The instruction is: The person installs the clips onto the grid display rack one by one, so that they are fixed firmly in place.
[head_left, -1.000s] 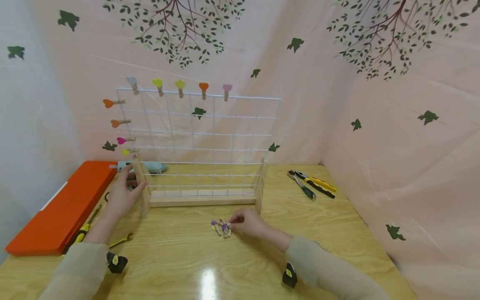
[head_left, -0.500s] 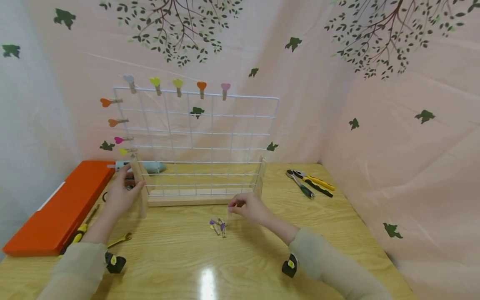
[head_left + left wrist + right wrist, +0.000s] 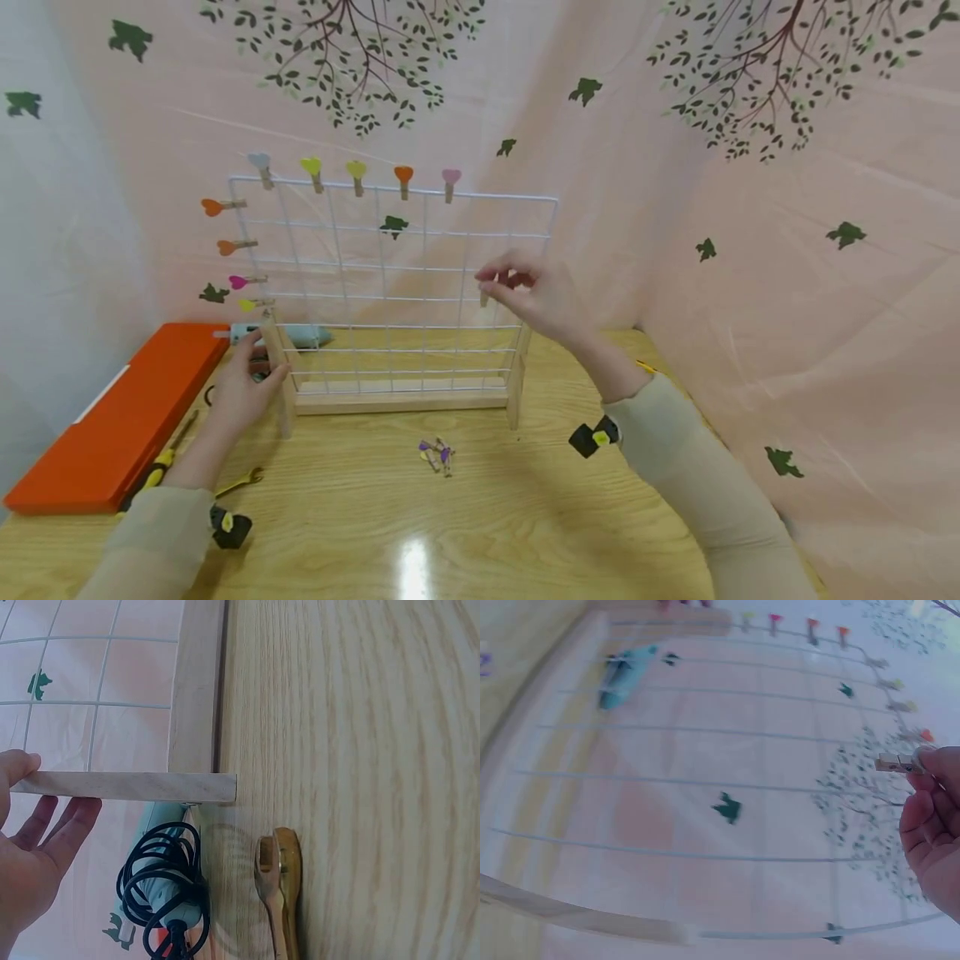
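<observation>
A white wire grid (image 3: pixel 510 197) stands upright in a wooden base (image 3: pixel 405 405). Heart-topped clothespins are clipped along its top bar and left side, including an orange one (image 3: pixel 404 173) and a magenta one (image 3: pixel 238 282). My left hand (image 3: pixel 243 387) grips the base's left wooden upright (image 3: pixel 142 784), thumb on one face and fingers on the other. Raised in front of the grid's right part, my right hand (image 3: pixel 540 296) pinches a small clothespin (image 3: pixel 896 763) between thumb and forefinger, its top hidden by the fingertips. Loose clothespins (image 3: pixel 438 455), some with purple hearts, lie on the table before the base.
An orange box (image 3: pixel 120 417) lies at the left, with a screwdriver (image 3: pixel 159 467) and a yellow wrench (image 3: pixel 240 482) nearby. Behind the left upright lies a light-blue glue gun (image 3: pixel 303 336) with a coiled black cord (image 3: pixel 165 881). My right arm mostly hides the tools at the right.
My right hand has picked a clothespin from the loose pile and lifted it up and to the right, before the grid. The left hand stays on the upright.
</observation>
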`<state>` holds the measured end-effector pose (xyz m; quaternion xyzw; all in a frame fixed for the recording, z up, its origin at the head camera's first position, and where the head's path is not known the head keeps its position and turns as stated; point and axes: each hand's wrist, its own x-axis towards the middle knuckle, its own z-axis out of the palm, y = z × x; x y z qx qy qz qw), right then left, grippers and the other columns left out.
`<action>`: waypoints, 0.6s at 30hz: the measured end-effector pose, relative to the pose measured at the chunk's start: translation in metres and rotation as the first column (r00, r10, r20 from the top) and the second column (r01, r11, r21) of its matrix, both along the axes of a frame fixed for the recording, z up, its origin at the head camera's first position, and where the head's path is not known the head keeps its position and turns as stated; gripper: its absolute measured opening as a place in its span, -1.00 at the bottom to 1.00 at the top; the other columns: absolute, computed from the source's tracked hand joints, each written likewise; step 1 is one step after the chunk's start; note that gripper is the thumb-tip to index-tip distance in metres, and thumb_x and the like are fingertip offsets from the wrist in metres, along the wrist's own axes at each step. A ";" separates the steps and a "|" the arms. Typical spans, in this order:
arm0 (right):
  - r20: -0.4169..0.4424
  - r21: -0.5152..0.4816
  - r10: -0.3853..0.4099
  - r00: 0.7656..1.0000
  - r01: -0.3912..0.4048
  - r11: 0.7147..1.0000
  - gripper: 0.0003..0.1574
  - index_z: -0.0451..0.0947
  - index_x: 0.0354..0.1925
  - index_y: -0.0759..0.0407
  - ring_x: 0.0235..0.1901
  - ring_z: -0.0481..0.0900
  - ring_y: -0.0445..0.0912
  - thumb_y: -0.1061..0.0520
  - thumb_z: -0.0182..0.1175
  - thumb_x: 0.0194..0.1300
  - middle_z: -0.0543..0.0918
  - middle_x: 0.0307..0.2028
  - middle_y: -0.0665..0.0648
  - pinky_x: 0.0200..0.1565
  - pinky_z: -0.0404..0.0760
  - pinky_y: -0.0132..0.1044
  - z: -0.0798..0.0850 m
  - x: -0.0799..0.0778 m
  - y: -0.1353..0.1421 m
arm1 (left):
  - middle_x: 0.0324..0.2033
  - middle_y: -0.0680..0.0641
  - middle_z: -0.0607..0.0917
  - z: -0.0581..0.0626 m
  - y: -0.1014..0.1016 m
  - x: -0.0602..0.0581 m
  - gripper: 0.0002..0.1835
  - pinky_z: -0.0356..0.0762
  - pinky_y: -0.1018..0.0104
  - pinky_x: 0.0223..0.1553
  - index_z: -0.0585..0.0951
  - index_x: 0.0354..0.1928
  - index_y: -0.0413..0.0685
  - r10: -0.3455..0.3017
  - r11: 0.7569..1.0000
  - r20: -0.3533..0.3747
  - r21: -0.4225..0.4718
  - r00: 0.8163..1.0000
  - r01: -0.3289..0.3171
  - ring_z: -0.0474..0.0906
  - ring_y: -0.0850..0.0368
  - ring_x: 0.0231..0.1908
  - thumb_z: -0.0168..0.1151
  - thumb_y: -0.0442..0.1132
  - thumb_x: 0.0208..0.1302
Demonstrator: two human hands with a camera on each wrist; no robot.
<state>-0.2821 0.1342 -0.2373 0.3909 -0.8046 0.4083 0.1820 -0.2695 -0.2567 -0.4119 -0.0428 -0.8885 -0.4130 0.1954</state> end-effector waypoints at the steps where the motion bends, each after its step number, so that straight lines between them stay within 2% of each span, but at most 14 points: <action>1: -0.013 -0.023 -0.005 1.000 0.005 1.000 -0.84 0.60 -0.25 0.23 -0.40 0.47 -0.16 0.23 0.18 0.16 0.62 -0.31 0.09 -0.36 0.48 -0.39 0.011 0.002 -0.001 | -0.02 -0.32 0.41 0.000 0.000 0.000 -0.33 0.53 0.00 -0.32 0.03 0.34 0.03 0.001 1.000 0.005 0.000 1.000 -0.001 0.42 -0.21 -0.09 0.06 -0.10 0.25; 5: -0.055 -0.102 -0.059 0.997 0.053 0.993 -0.83 0.59 -0.27 0.36 -0.39 0.48 -0.15 0.31 0.17 0.13 0.62 -0.32 0.22 -0.33 0.45 -0.44 0.051 0.006 -0.003 | -0.02 -0.32 0.41 -0.001 0.000 0.000 -0.33 0.52 -0.04 -0.31 0.03 0.34 0.02 0.001 1.000 0.001 -0.001 1.000 -0.001 0.42 -0.22 -0.09 0.06 -0.10 0.25; 8: -0.088 -0.152 -0.133 0.987 0.119 0.981 -0.83 0.60 -0.28 0.39 -0.41 0.47 -0.18 0.32 0.19 0.11 0.63 -0.33 0.26 -0.31 0.44 -0.44 0.074 0.005 -0.006 | -0.02 -0.33 0.42 -0.002 -0.001 -0.002 -0.33 0.53 -0.01 -0.33 0.04 0.33 0.01 -0.005 1.000 -0.008 -0.004 1.000 0.005 0.43 -0.22 -0.10 0.07 -0.11 0.24; 11: -0.102 -0.196 -0.193 0.976 0.170 0.966 -0.82 0.61 -0.28 0.37 -0.42 0.45 -0.19 0.30 0.20 0.10 0.64 -0.34 0.23 -0.30 0.42 -0.44 0.089 -0.002 -0.007 | -0.03 -0.32 0.42 -0.003 -0.001 -0.002 -0.33 0.53 -0.01 -0.34 0.04 0.33 0.01 -0.006 1.000 -0.013 -0.002 1.000 0.006 0.44 -0.22 -0.11 0.07 -0.11 0.24; 14: -0.114 -0.208 -0.221 0.969 0.194 0.959 -0.82 0.62 -0.29 0.37 -0.42 0.44 -0.19 0.28 0.21 0.10 0.65 -0.34 0.21 -0.30 0.42 -0.44 0.098 -0.009 -0.008 | -0.03 -0.32 0.42 -0.002 -0.001 -0.002 -0.33 0.52 -0.06 -0.32 0.04 0.33 0.02 -0.004 1.000 -0.009 0.003 1.000 0.004 0.43 -0.22 -0.11 0.06 -0.10 0.24; 18: -0.102 -0.184 -0.200 0.975 0.179 0.967 -0.82 0.63 -0.29 0.35 -0.40 0.47 -0.18 0.26 0.22 0.10 0.65 -0.33 0.20 -0.28 0.45 -0.43 0.101 -0.021 -0.009 | -0.03 -0.32 0.42 -0.002 0.000 -0.002 -0.33 0.52 -0.06 -0.32 0.04 0.33 0.02 0.000 1.000 -0.014 0.002 1.000 0.000 0.43 -0.22 -0.11 0.06 -0.11 0.25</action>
